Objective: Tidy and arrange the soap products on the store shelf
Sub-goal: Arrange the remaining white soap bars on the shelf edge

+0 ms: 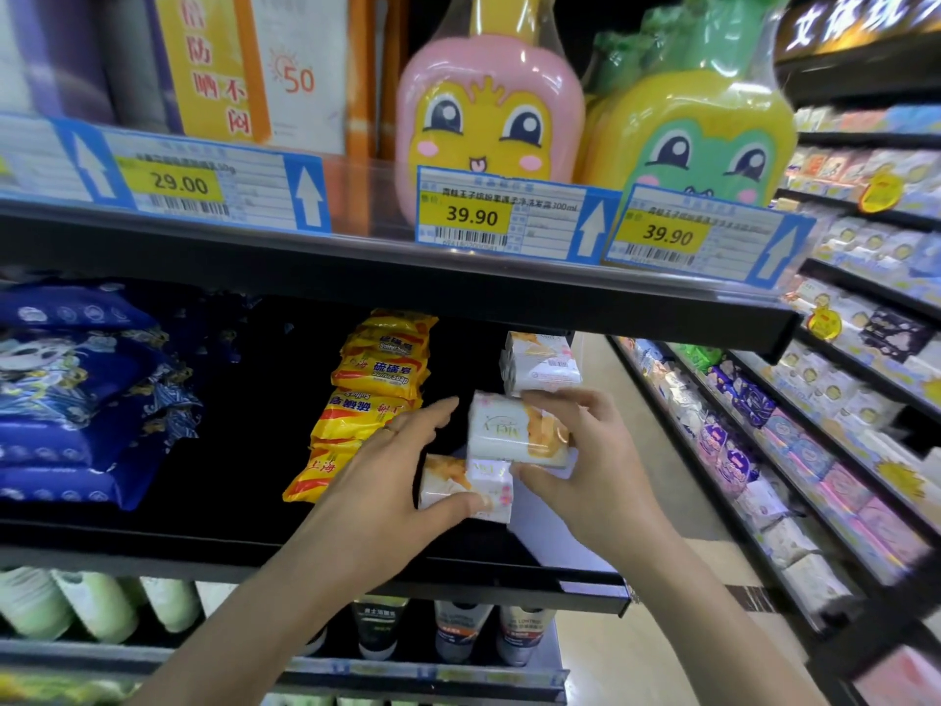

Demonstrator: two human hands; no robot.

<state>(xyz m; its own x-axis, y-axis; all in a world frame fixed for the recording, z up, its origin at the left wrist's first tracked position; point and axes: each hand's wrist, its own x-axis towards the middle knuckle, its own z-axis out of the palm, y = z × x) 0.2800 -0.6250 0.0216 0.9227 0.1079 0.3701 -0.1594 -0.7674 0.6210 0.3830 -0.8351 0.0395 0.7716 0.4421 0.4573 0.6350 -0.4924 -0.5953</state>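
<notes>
A person's right hand [585,466] grips a white-and-orange soap pack [514,430], thumb beneath and fingers on top, on a dark shelf [203,532]. The left hand [402,481] pinches a second pack [466,489] just below it. Yellow soaps [366,400] are stacked beyond the left hand's fingers.

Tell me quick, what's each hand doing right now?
Left hand: grips the lower white soap pack.
Right hand: grips the upper white soap pack.
</notes>
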